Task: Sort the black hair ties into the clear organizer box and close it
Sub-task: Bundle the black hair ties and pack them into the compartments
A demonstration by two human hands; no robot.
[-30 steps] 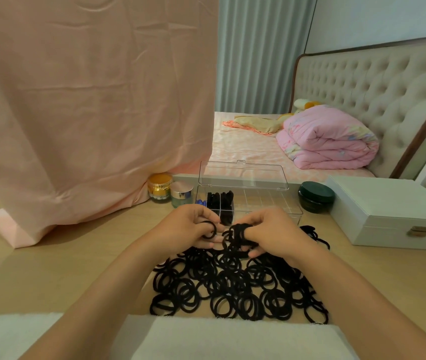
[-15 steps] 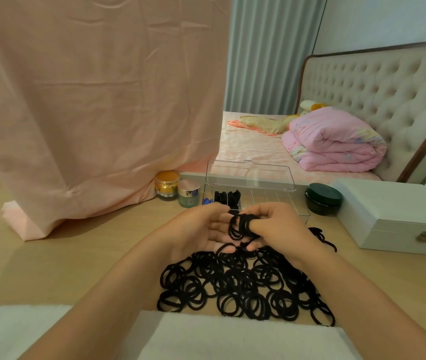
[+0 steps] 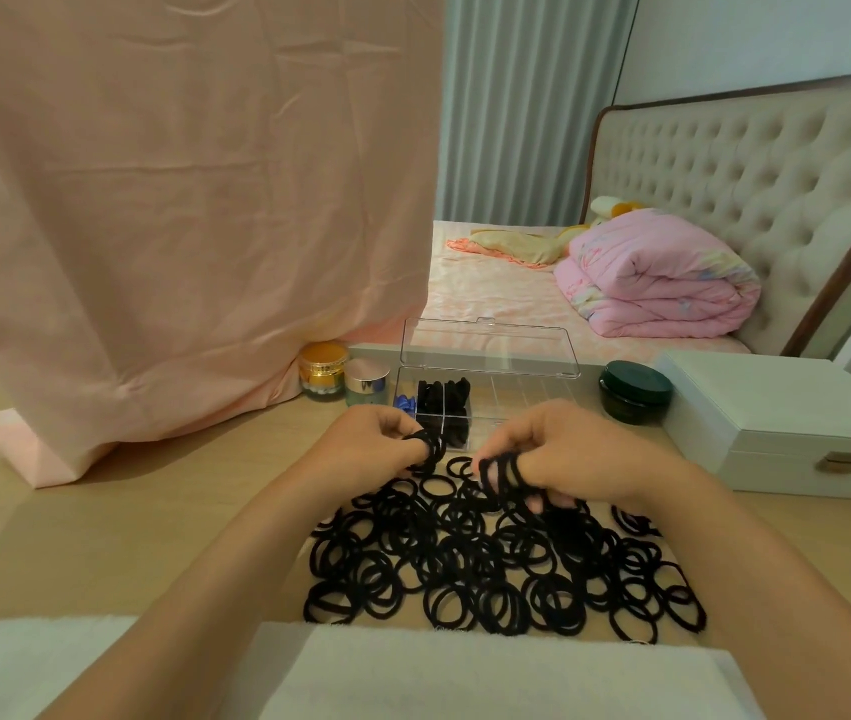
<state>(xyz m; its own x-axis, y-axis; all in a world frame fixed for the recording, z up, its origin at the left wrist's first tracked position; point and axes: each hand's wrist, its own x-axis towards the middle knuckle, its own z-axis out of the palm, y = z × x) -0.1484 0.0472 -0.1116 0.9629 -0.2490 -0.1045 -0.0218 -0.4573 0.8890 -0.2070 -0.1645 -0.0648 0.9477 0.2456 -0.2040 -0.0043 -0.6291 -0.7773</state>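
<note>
Black hair ties: heaped lower centre; your left grip pinches a bunch, your right grip clasps another.

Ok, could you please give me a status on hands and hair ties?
Left hand holding a few ties; right hand gripping a bunch. Box open, partly filled. Big pile unsorted; nothing blocking.

Black hair ties on a pale wood table, lower centre. Plain peach-pink cloth fills the upper left. At right: a pink, faintly patterned quilt, beige headboard, white case, dark green jar.
</note>
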